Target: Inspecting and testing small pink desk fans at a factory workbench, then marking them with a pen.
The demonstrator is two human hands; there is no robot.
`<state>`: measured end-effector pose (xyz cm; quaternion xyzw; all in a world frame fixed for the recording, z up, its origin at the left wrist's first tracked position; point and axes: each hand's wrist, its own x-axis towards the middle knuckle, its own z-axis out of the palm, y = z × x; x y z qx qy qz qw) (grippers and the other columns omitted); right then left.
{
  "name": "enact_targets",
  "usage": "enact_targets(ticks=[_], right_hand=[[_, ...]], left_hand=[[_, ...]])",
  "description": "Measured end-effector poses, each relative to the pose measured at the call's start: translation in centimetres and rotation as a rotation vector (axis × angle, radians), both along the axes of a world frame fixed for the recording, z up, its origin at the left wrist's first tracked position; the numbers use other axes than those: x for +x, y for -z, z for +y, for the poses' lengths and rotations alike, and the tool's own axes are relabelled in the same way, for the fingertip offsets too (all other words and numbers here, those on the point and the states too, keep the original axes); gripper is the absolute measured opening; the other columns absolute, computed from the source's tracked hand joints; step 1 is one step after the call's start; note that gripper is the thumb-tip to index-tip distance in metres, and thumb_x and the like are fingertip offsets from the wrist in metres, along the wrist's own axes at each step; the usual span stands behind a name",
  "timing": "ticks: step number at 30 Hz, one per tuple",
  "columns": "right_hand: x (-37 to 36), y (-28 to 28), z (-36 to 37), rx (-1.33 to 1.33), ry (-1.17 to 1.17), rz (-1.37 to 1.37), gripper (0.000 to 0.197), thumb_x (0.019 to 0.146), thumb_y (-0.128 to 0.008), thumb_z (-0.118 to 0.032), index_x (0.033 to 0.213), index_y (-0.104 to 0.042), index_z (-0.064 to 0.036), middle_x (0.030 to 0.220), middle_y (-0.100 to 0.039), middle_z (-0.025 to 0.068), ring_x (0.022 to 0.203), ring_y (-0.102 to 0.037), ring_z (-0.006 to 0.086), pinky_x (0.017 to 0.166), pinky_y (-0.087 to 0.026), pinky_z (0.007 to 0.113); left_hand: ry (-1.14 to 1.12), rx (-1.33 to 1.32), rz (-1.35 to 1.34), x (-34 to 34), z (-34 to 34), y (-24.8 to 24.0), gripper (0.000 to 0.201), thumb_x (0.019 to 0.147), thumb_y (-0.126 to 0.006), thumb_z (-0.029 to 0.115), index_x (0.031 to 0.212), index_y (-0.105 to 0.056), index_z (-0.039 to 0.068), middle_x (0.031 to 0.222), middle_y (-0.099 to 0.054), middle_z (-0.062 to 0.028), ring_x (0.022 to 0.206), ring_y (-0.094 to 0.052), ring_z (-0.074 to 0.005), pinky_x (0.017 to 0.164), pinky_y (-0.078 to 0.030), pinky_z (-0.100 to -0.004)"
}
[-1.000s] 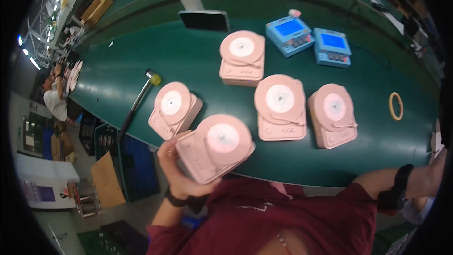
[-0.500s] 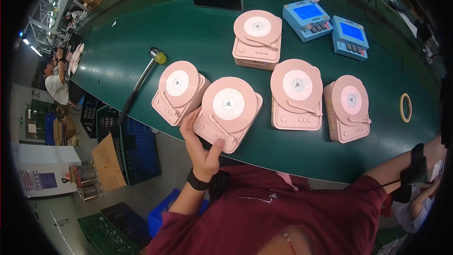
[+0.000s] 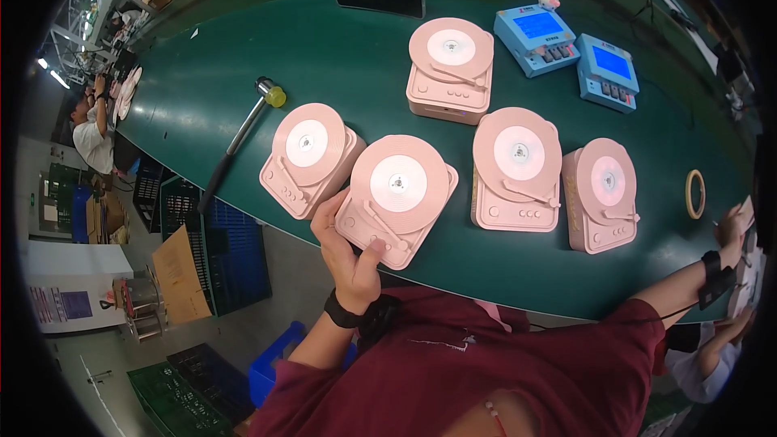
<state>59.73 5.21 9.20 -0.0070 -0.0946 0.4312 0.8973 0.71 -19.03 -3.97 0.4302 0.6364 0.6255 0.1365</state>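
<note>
At the frame's centre, the left hand [image 3: 351,270] has its grip pinching a pink record player [image 3: 397,197] by the tabletop [image 3: 348,73] edge. At far right, the right hand's [image 3: 731,230] grip cannot be made out.

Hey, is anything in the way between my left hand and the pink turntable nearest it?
Nothing visible: your left hand holds that pink turntable at its near left side. The neighbouring turntable sits beyond, to the left, not between them.
</note>
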Motion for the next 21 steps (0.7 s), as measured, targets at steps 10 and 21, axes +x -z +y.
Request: enact_targets(ticks=[10, 21], right_hand=[[9.9, 2.9, -0.7, -0.110, -0.175, 0.284, 0.025, 0.090, -0.055, -0.028, 0.093, -0.061, -0.0041, 0.082, -0.062, 0.0037, 0.074, -0.061, 0.0194, 0.070, -0.049, 0.039], [16.3, 5.7, 1.8, -0.247, -0.464, 0.599, 0.029, 0.091, -0.054, -0.034, 0.085, -0.062, -0.0080, 0.070, -0.061, -0.0008, 0.063, -0.061, 0.0171, 0.060, -0.049, 0.038]], left_hand=[[-0.025, 0.025, 0.059, 0.0, 0.0, 0.7, 0.069, 0.072, -0.062, 0.020, 0.132, -0.036, -0.003, 0.126, -0.047, -0.0204, 0.116, -0.048, -0.0299, 0.103, -0.035, -0.0400], [-0.062, 0.002, 0.208, -0.4, -0.3, 1.0, 0.064, 0.071, -0.061, 0.022, 0.129, -0.044, 0.000, 0.121, -0.052, -0.0206, 0.109, -0.052, -0.0351, 0.098, -0.037, -0.0421]])
